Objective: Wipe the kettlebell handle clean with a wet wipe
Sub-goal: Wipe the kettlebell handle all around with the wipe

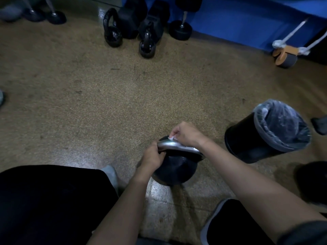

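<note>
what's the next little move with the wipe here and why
Probably slide the right hand with the wet wipe along the handle toward its right end. The wipe is pinched near the end that the left hand grips to steady the kettlebell, so most of the shiny bar lies uncovered beyond it.

The speckled floor (123, 94) bears the kettlebell (175, 171), a lined black bin (247, 140) near it, and farther off a dumbbell (180, 30)

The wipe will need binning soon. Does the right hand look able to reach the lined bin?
Probably yes: the bin stands close beside the right hand, its mouth open, with only bare floor between them. The hand holds just the wipe.
</note>
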Tool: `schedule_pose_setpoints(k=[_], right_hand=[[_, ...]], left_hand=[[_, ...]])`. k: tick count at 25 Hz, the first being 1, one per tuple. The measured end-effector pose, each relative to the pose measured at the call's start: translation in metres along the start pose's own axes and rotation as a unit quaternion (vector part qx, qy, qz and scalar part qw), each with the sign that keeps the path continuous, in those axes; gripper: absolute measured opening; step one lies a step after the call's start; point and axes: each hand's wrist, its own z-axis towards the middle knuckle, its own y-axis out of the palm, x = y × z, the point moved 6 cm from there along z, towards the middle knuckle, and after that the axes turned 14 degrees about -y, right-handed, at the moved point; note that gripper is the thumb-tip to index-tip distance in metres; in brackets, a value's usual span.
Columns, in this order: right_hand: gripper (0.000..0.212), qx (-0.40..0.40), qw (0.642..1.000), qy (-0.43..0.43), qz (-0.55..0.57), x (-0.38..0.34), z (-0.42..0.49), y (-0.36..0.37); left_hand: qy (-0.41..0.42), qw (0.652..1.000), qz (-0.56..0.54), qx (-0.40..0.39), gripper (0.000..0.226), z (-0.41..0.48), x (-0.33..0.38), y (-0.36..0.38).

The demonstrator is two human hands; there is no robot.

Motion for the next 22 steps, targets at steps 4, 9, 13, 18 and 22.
schedule_pose_setpoints(k=[4,9,13,18,22], right_hand=[[0.021,0.004,1.0,-0.012,-0.023,-0.003,-0.002,-0.005],[0.019,0.005,0.999,-0.007,-0.041,0.001,0.0,-0.001],[0.021,0.011,0.998,-0.015,-0.059,0.002,0.0,-0.002],[0.021,0.024,0.989,-0.084,-0.122,-0.009,-0.009,0.018],[0.024,0.078,0.985,-0.084,-0.13,-0.011,-0.017,0.016]], left_hand=[[-0.011,1.0,-0.004,-0.003,0.043,0.0,0.0,0.002],[-0.013,1.0,0.005,0.001,0.044,0.001,0.0,0.002],[-0.011,1.0,0.005,0.002,0.042,0.002,0.0,0.003],[-0.017,1.0,0.004,0.007,0.038,0.003,0.002,0.003],[-0.02,1.0,-0.01,0.002,0.039,0.003,0.0,0.004]])
